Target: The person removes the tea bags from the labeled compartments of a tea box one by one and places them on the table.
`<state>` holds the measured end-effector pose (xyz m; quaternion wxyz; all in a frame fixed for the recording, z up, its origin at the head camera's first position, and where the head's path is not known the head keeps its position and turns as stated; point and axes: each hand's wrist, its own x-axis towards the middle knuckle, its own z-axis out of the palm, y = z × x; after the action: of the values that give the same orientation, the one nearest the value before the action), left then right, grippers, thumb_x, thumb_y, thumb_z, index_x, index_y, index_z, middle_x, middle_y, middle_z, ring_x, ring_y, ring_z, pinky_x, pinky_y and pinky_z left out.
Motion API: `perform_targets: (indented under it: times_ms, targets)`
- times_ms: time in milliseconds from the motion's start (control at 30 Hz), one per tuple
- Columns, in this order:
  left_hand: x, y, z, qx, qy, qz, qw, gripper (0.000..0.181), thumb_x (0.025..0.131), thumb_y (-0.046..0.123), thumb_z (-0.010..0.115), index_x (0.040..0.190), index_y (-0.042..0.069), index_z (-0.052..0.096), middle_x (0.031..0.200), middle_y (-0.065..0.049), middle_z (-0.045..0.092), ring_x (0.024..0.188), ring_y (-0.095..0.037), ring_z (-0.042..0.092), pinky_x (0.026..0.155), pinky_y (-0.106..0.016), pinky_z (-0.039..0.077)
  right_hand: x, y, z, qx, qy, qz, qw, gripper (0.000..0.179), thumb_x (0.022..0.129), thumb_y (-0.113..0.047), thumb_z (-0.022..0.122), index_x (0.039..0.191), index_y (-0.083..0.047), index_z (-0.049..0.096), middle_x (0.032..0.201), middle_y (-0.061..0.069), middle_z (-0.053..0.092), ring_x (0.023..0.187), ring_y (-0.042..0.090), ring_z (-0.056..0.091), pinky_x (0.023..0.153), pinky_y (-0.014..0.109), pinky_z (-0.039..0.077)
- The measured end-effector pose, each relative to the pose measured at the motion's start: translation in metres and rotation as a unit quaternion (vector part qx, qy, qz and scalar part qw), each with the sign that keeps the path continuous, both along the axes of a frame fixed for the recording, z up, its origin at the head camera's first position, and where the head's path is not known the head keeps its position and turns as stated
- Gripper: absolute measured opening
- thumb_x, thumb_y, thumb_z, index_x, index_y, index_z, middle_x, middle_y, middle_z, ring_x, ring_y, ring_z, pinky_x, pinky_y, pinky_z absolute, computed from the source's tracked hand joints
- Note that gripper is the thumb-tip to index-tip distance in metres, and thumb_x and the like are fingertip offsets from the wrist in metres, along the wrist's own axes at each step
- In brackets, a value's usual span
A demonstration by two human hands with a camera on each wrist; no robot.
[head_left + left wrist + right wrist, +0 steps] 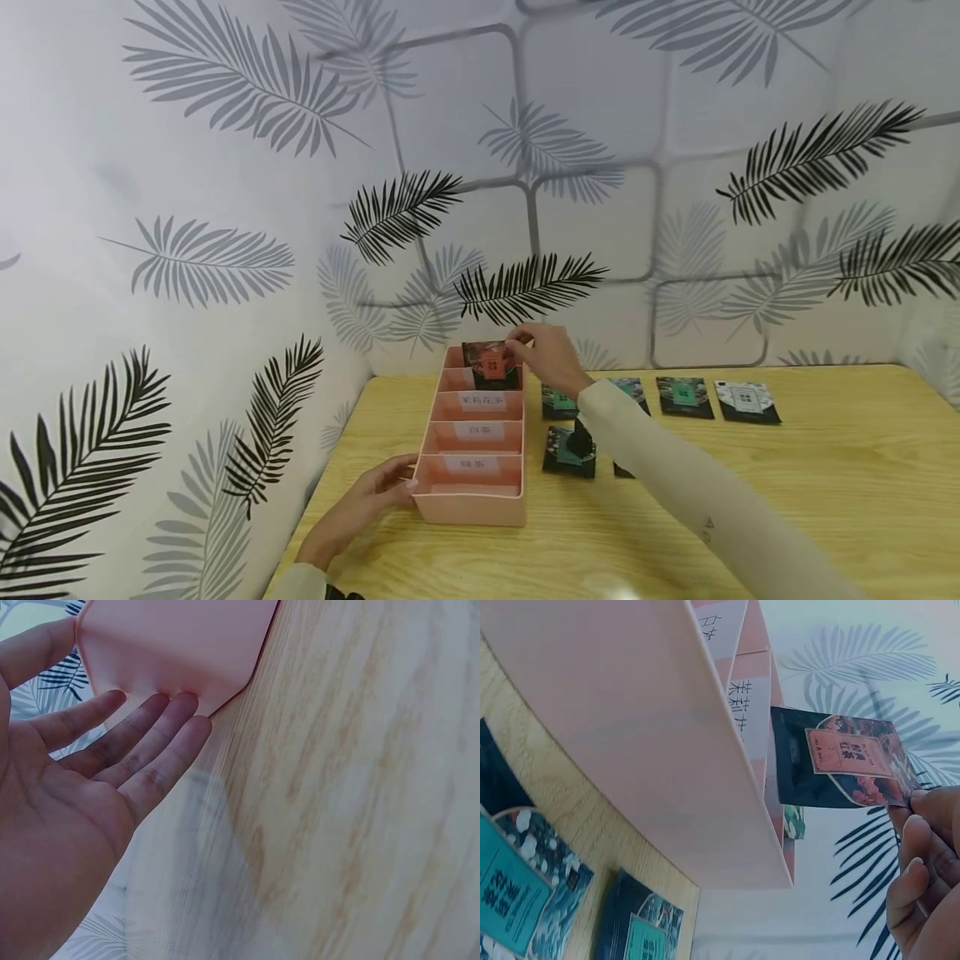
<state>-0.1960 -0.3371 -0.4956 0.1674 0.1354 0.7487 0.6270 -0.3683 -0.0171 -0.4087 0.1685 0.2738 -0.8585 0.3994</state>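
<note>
A pink divided box (468, 508) with labelled compartments stands on the table. Between thumb and fingers my right hand (551, 358) pinches a tea packet (491, 367), dark with a red label, by one edge. This packet hangs over the rear compartments; in the right wrist view its lower end lies beside the box's upper rim. My left hand (371, 500) touches the near left corner of the box. In the left wrist view its fingertips (184, 705) rest on the pink wall, fingers only slightly bent.
Right of the box lie several packets: a green-labelled packet (570, 452) near the front, another green-labelled packet (685, 396) farther back, and a white-labelled packet (747, 402) beside it. My right forearm partly covers some. A patterned wall (600, 225) stands behind the table (825, 483).
</note>
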Motion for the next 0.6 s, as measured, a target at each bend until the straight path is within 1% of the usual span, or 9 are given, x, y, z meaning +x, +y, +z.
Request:
perform_targets:
  times_ms: [167,300,367,600]
  targets:
    - [0.000,0.001,0.000,-0.002,0.005,-0.001,1.0000,0.049,0.101,0.023,0.051,0.146,0.012,0.037,0.136,-0.019,0.046,0.117,-0.030,0.052,0.095,-0.053,0.045,0.000,0.014,0.002,-0.011,0.004,0.004,0.9999,0.015,0.096,-0.025,0.060,0.100,-0.015,0.071,0.088,-0.004,0.070,0.075,0.012,0.060,0.069,0.032,0.050]
    - [0.000,0.001,-0.001,-0.004,0.003,0.002,1.0000,0.049,0.100,0.024,0.051,0.146,0.013,0.038,0.136,-0.018,0.047,0.116,-0.030,0.053,0.096,-0.052,0.045,-0.001,0.022,0.001,-0.018,0.005,0.001,0.9998,0.015,0.095,-0.026,0.061,0.100,-0.016,0.071,0.089,-0.005,0.070,0.078,0.014,0.061,0.070,0.033,0.050]
    - [-0.001,0.001,-0.001,-0.004,0.002,0.002,1.0000,0.048,0.100,0.023,0.051,0.145,0.013,0.038,0.136,-0.019,0.047,0.116,-0.030,0.053,0.096,-0.051,0.045,0.000,0.024,0.001,-0.018,0.006,-0.001,0.9998,0.014,0.095,-0.026,0.061,0.099,-0.016,0.070,0.088,-0.005,0.069,0.078,0.013,0.061,0.070,0.033,0.050]
    - [-0.001,0.000,-0.002,-0.001,0.006,-0.004,1.0000,0.048,0.101,0.022,0.051,0.145,0.013,0.037,0.135,-0.020,0.047,0.116,-0.030,0.053,0.096,-0.053,0.045,0.006,0.031,0.002,-0.009,0.003,-0.004,0.9999,0.014,0.095,-0.026,0.061,0.096,-0.016,0.070,0.084,-0.006,0.069,0.069,0.009,0.056,0.065,0.031,0.048]
